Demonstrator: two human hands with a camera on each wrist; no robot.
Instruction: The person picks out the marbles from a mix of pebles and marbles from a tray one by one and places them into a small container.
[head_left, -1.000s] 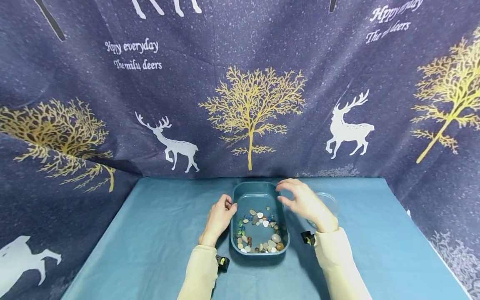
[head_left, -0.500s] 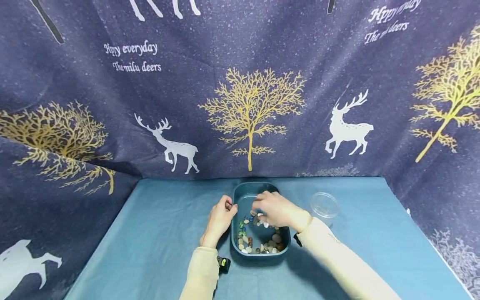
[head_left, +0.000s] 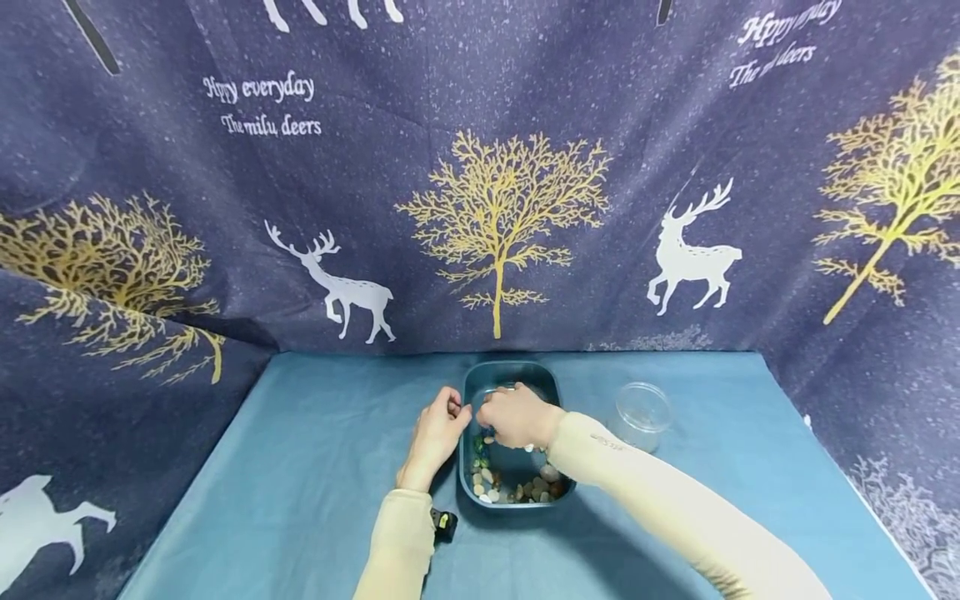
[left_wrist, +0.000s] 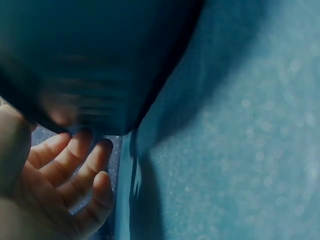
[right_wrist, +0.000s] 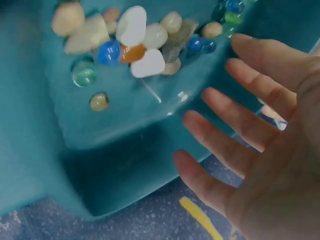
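1. Here, smooth pebbles (head_left: 543,488) lie in the near end of the teal tub (head_left: 517,505).
2. The left hand (head_left: 437,429) is at the tub's left side, fingers loosely bent.
3. The right hand (head_left: 517,417) is over the tub, empty, fingers spread near glass marbles (right_wrist: 195,43).

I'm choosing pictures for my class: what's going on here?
A person's right hand reaches into a teal tub, its fingers spread near stones and marbles, gripping nothing that shows. The left hand is at the tub's left side. To the tub's right stands a clear round container.
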